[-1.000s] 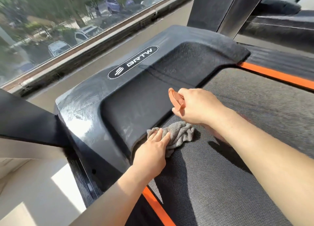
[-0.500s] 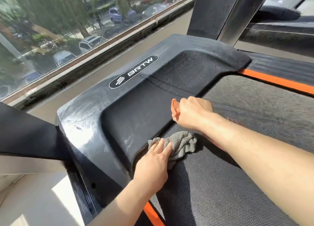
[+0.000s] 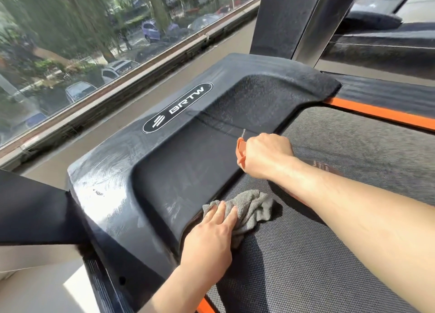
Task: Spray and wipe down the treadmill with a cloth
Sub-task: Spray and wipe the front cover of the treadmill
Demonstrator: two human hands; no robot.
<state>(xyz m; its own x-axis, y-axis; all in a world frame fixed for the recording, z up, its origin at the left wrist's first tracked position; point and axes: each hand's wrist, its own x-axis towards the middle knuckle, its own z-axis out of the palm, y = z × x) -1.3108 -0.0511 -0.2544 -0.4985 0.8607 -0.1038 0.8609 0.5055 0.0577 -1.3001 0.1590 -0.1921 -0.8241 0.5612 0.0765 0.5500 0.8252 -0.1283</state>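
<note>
Treadmill (image 3: 270, 254) fills the view; front cover (image 3: 188, 166) streaked wet, belt (image 3: 364, 148) not visibly wet. Right hand (image 3: 266, 157) has edged forward toward the cover, grip closed round the spray bottle (image 3: 240, 152), orange trigger facing the cover. Left hand (image 3: 209, 239) has barely shifted, flat fingers pressing the cloth (image 3: 254, 209) where cover meets belt. Likely another spray first, then wiping.

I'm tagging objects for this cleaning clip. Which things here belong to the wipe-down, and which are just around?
In use:
- cloth, pressed by the left hand
- spray bottle, gripped by the right hand
- treadmill

Just there:
- window
- cars outside
- next machine
</note>
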